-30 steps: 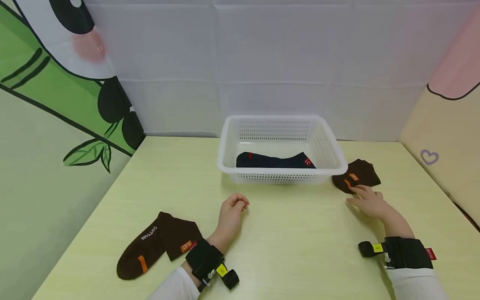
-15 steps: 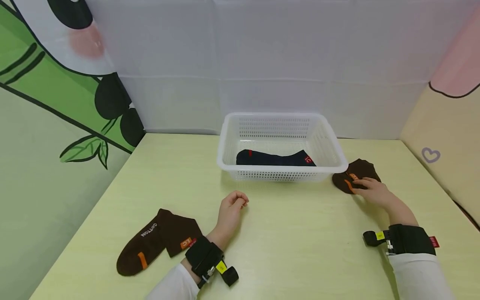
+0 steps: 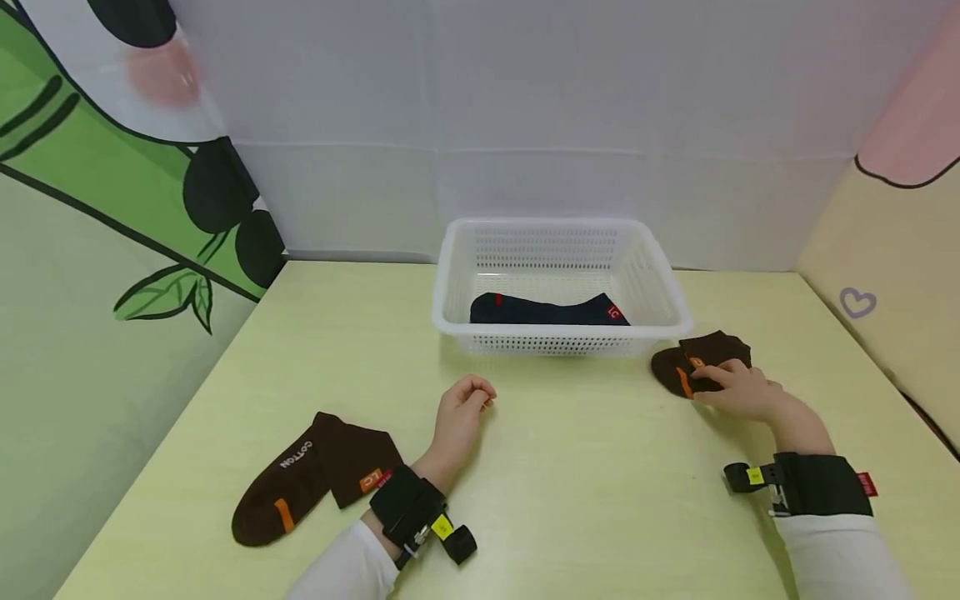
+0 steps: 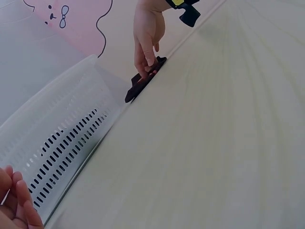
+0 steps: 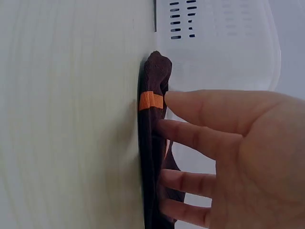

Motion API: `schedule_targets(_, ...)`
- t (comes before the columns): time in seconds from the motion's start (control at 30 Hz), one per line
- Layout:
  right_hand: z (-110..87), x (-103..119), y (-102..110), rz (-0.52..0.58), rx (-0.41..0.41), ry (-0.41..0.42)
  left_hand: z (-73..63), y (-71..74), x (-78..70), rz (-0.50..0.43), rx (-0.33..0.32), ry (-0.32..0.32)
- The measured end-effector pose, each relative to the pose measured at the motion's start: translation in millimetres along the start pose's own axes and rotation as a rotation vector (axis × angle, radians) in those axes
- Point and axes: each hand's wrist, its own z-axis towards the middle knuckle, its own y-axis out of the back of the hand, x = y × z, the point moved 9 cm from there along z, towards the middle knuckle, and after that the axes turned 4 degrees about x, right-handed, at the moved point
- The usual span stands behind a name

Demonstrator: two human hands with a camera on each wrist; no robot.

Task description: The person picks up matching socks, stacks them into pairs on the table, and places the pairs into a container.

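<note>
Pale yellow-green tabletop [image 3: 562, 500] stood before a creased whitish sheet [image 3: 547, 100]. Left wall [image 3: 90, 392] bore a green cartoon mural [image 3: 97, 167]; right wall [image 3: 900, 250], cream and pink, showed a purple outlined heart [image 3: 858, 303]. Lighting was diffuse.

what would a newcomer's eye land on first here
Probably the white basket toward the back of the table, with a dark sock inside. Next, perhaps, the folded brown sock at its right, under the right hand's fingers, and another brown one at front left.
</note>
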Motion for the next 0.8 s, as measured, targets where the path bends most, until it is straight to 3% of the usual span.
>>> schedule_targets(0.27, -5.6, 23, -11, -0.031, 0.068, -0.001, -1.7, -0.4, -1.9, 0.006, -0.001, 0.001)
schedule_targets(0.53, -7.7, 59, -18, 0.007, 0.075, 0.157, 0.1, 0.4, -1.7, 0.002, -0.004, -0.002)
schedule_targets(0.8, -8.2, 77, -25, 0.033, 0.092, 0.233, -0.4, 0.7, -2.8, 0.008, -0.004, -0.004)
